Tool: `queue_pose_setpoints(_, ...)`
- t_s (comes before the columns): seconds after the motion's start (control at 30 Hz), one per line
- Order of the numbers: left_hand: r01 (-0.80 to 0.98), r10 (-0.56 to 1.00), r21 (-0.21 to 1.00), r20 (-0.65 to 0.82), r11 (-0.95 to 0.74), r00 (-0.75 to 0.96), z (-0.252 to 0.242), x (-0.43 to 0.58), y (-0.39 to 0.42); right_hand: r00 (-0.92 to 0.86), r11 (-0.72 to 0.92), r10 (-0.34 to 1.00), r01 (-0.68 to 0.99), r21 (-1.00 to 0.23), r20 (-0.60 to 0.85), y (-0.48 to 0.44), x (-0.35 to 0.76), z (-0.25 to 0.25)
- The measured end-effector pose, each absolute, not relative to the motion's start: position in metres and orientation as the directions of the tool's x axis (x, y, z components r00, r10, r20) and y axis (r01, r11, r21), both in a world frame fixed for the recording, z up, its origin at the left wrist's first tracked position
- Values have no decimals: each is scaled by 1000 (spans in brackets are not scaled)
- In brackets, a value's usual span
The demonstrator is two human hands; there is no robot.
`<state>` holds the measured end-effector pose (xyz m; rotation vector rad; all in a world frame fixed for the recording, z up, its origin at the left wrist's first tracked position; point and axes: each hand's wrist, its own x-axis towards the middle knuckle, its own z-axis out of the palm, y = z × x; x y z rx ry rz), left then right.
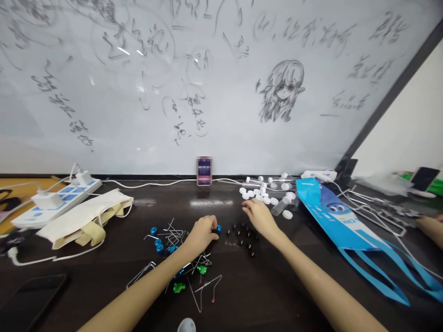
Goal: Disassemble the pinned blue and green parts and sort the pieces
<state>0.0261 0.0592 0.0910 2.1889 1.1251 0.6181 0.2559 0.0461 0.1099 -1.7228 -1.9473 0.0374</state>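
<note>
Near the middle of the dark table, my left hand (203, 234) has its fingers curled together at a small blue piece (218, 228). My right hand (259, 216) hovers with bent fingers between the white caps (266, 200) and several small black pieces (241, 243); its fingertips look apart, with nothing visible in them. Thin bent metal wires (173, 235) lie left of my left hand, among more blue pieces (158, 244). Two green pieces (179, 288) rest below, beside a wire with a red tip (213, 299).
A phone (204, 170) stands against the whiteboard (228, 101). On the left are a power strip (74, 196), a cream bag (83, 219) and a dark phone (32, 299). A blue bag (335, 216) lies right. Another person's hand (431, 228) is at the right edge.
</note>
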Motion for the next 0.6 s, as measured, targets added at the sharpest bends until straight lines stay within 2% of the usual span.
queue_pose_setpoints(0.1,546,860,695,214,-468,464,98,32,36,-14,180,942,866,-467,336,61,284,102)
queue_pose_setpoints(0.17,396,876,813,264,-428,404,102,41,18,-49,218,951,804,-552,304,68,290,93)
queue_pose_setpoints(0.23,263,904,910,210,-320,373,102,52,3,-83,251,956,725,-642,280,69,287,85)
queue_pose_setpoints(0.33,109,944,982,113,-154,309,99,72,-8,-82,257,962,601,-757,262,56,277,74)
queue_pose_setpoints(0.47,-114,989,993,-10,28,150,89,95,0,-59,232,972,426,-874,229,30,269,68)
queue_pose_setpoints(0.6,-179,996,980,-80,85,36,76,118,16,6,179,983,225,-958,185,13,261,66)
